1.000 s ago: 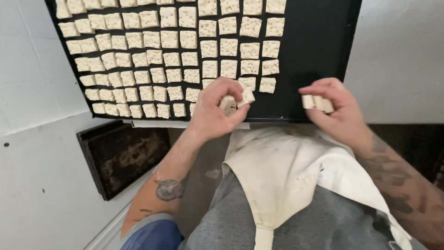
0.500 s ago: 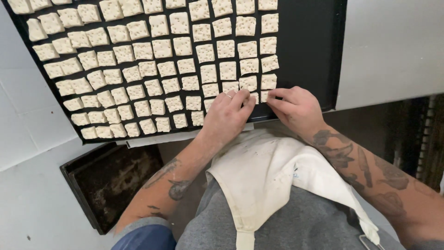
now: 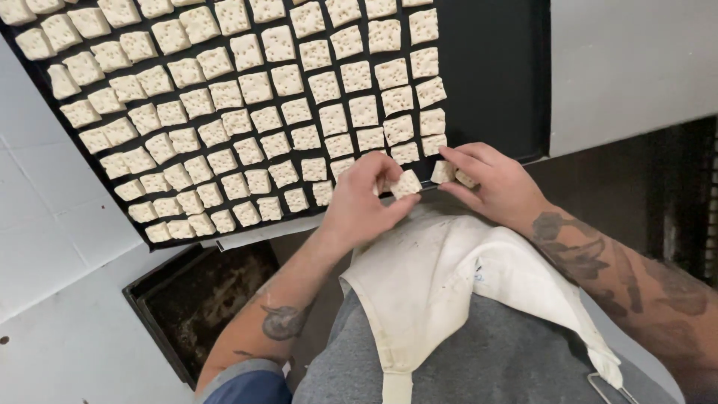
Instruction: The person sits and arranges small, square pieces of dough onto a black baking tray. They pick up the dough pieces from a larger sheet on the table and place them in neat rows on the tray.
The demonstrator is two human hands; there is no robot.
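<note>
Holding small pale square dough pieces at the near edge of a big black baking tray (image 3: pixel 493 82).

Nearest: off-white stained cloth apron (image 3: pixel 441 292) over grey shirt. Left hand (image 3: pixel 363 202) pinches one pale, dimpled dough square (image 3: pixel 407 183) between thumb and curled fingers, just above tray's near rim. Right hand (image 3: pixel 497 183) beside it, fingers pressed together around a second dough square (image 3: pixel 443 172). Beyond: rows of matching dough squares (image 3: pixel 247 105) fill tray's left part; right strip bare. Dark, crusted empty pan (image 3: pixel 202 307) lower left.

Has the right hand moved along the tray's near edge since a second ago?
Yes. The right hand has come inward along the black tray edge, toward the rows of dough squares and the left hand.
</note>
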